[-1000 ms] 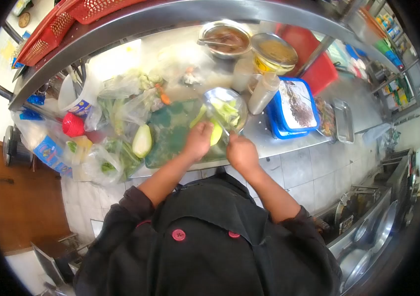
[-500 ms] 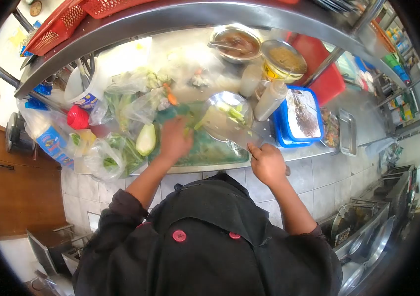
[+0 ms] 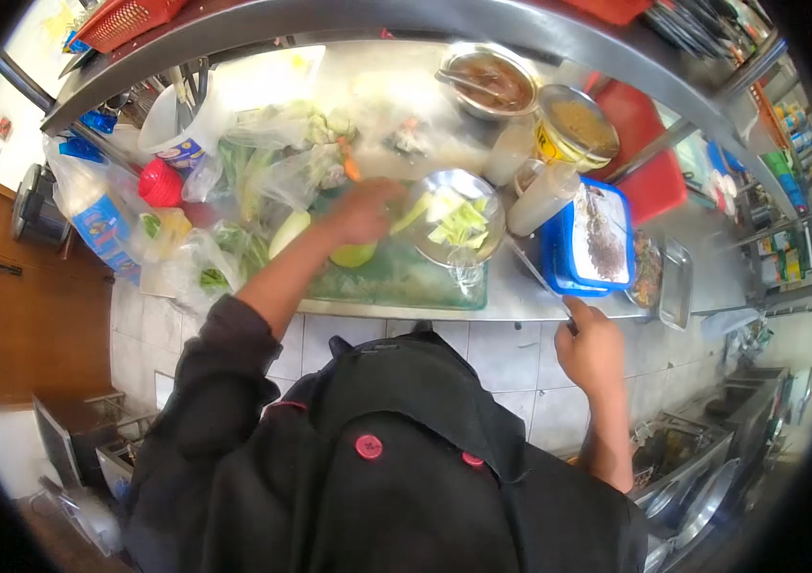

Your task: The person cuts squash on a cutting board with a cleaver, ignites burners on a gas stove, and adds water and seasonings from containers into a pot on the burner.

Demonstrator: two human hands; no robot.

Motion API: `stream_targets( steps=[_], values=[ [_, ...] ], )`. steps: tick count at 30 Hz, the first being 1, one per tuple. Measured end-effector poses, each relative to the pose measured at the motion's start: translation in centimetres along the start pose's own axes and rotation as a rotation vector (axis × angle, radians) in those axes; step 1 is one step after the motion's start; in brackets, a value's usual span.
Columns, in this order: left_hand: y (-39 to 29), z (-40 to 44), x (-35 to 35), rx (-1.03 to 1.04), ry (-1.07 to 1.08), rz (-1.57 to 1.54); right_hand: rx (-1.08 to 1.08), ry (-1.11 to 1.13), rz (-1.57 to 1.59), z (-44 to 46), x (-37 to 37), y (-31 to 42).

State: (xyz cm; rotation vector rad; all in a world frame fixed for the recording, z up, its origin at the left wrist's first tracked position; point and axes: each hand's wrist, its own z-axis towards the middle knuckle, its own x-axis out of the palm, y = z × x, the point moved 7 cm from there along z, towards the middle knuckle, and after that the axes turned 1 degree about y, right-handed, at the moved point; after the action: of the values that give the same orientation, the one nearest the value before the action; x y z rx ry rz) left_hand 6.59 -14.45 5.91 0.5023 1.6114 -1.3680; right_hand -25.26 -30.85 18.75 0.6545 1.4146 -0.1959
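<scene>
Our right hand (image 3: 593,351) is gripping the knife (image 3: 537,269) in closed fingers, holding it beside the blue tub (image 3: 558,250), clear of the cutting board (image 3: 391,291) and cutting nothing, while our left hand (image 3: 366,215) is hovering by a green vegetable (image 3: 353,255) on the board, its blurred fingers leaving us unable to tell their grip; cut pieces (image 3: 461,226) are lying in the metal bowl (image 3: 490,202)

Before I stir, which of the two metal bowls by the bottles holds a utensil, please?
The far bowl of brown sauce; a utensil slants across it. The near bowl of cut vegetables has none.
</scene>
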Motion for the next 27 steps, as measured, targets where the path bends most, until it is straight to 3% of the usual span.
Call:
stream_targets(
  steps=[1, 3, 6, 10, 16, 27],
  values=[
    [0.5, -1.3, -0.3, -0.008, 0.007, -0.001, 0.000, 0.010, 0.005, -0.4, 1.1, -0.1],
    [2.9, -4.2, -0.5, -0.295, 0.060, 0.144, 0.109, 0.002, 0.334, -0.6, 4.7, -0.7],
    [5.5, -8.2, 4.1, -0.309, 0.043, 0.094, 0.134, 0.106, 0.491, -0.2, 9.6, 2.2],
    [3.4, -10.8, 5.0, -0.403, -0.145, -0.084, -0.023, 0.158, 0.372, 1.2, 12.8, 7.7],
    [1.8, -12.3, 5.1, -0.364, -0.391, -0.003, -0.168, 0.285, 0.137, 2.7, 15.3, 12.2],
    [0.4, -12.1, 4.6, -0.243, -0.455, -0.009, -0.184, 0.471, -0.031, 2.8, 16.1, 14.2]
  ],
)
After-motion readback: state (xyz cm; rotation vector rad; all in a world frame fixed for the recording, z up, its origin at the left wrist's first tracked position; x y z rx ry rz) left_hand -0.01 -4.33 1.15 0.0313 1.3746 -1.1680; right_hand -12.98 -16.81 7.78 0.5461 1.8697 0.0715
